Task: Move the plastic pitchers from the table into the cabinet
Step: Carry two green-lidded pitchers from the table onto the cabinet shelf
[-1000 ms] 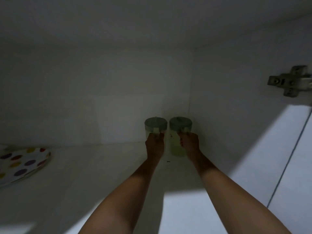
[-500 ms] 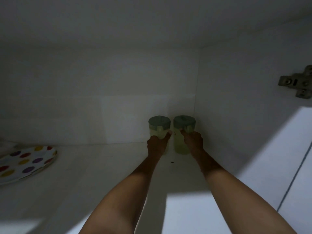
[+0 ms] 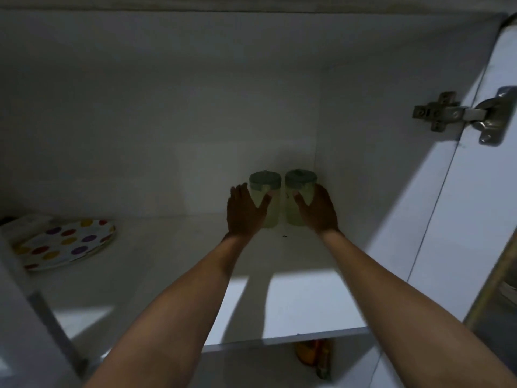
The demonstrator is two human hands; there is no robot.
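Observation:
Two pale green plastic pitchers with darker green lids stand upright side by side at the back right corner of the white cabinet shelf [image 3: 167, 261]. My left hand [image 3: 244, 212] lies spread against the outer side of the left pitcher [image 3: 265, 179], thumb across its front. The right pitcher [image 3: 300, 177] has my right hand [image 3: 319, 211] spread against its outer side in the same way. The fingers of both hands are apart and not curled around anything. The hands hide the lower parts of both pitchers.
A polka-dot plate [image 3: 65, 245] lies at the left of the same shelf. The cabinet's right wall is close to the right pitcher. A metal hinge [image 3: 458, 116] holds the swung-out door [image 3: 461, 219] at the right. An orange object [image 3: 313, 357] sits on the shelf below.
Both hands have let go of the pitchers' handles and spread out along the pitchers' outer sides. My view has pulled back, showing the shelf's front edge and the door.

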